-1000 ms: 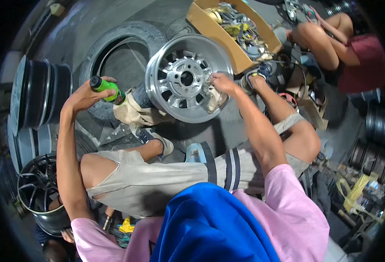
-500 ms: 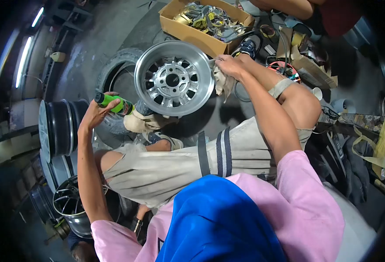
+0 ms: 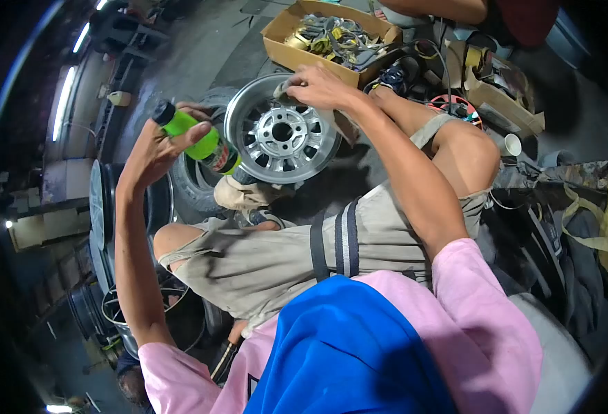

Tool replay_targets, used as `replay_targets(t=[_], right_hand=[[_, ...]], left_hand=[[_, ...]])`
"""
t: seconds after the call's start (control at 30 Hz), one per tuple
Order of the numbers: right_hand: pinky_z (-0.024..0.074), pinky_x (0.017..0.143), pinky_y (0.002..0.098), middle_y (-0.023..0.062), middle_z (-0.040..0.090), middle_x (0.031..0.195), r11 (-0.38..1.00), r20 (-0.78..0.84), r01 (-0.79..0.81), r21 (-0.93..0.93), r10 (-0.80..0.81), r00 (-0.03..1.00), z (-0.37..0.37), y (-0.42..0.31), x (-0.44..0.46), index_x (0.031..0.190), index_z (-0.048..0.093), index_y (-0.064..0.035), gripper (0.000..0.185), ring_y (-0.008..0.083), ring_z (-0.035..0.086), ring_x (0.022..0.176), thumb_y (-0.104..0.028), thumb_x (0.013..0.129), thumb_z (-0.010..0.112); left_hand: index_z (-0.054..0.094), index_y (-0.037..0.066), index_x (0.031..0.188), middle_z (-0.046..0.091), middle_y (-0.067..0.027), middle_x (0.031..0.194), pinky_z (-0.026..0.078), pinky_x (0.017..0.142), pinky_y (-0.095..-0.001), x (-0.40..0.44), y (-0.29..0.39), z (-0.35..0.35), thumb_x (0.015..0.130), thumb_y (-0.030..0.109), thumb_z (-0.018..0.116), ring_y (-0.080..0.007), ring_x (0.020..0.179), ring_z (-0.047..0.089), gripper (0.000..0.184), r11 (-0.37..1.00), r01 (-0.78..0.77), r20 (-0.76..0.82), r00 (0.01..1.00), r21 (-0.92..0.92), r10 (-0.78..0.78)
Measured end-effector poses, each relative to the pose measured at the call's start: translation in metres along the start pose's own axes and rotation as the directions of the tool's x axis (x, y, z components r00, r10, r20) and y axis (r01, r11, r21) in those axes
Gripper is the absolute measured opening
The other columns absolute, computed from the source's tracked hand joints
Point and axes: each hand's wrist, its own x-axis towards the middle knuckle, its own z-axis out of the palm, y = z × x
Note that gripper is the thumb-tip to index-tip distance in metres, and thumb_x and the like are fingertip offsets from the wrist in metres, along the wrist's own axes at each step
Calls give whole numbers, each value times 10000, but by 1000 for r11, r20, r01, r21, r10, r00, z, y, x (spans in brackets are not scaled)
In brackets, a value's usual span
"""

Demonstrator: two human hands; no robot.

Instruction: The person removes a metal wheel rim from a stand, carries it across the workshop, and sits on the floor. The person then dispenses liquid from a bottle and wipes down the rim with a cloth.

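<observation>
A silver alloy wheel point(image 3: 282, 131) faces upward in front of me, with a tire point(image 3: 195, 181) lying behind its left side. My left hand point(image 3: 162, 141) is wrapped round a green bottle with a black cap point(image 3: 195, 138), tilted beside the wheel's left rim. At the wheel's upper edge, my right hand point(image 3: 311, 88) pinches a greyish-beige cloth point(image 3: 340, 124), part of which hangs over the right rim. Another beige cloth point(image 3: 238, 194) sits just below the wheel.
Beyond the wheel stands a cardboard box point(image 3: 311, 58) full of tangled scraps. A second opened box point(image 3: 504, 110) and a white cup point(image 3: 510, 144) are at the right. Dark wheels point(image 3: 153, 200) stand at the left. Another person's arm point(image 3: 449, 8) shows at the top.
My right hand has moved with the cloth from the wheel's right side to its upper rim. My left hand has raised the green bottle closer to the camera. The head view has shifted.
</observation>
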Motion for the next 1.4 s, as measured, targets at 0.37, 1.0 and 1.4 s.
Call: replay_targets(t=[0.37,1.0,1.4], right_hand=[[511,834,227,5,738,1001,701,39,186,689,-292,956,-73,-110,31,1131,726,-1,217,64,642,921,-154,1007,635],[483,907,206,1,715,1139,598,269,-214,772,-2,963,-80,-65,12,1251,696,5,345,49,617,1015,-261,1039,640],[469,920,252,11,709,1057,730,450,-391,561,127,884,-37,-63,-24,1100,759,-29,329,97,611,1002,-305,923,794]], left_hand=[[688,1,1212,709,-61,998,524,857,-336,22,93,13,903,463,768,-137,936,645,562,980,4,27,1000,201,-9],[736,-10,984,704,-47,863,509,773,-314,18,45,-29,923,541,703,-137,840,643,555,990,3,-2,1000,144,-3],[738,-11,968,714,-28,862,501,780,-287,51,-66,17,954,362,694,-119,825,635,376,967,29,186,982,-254,20]])
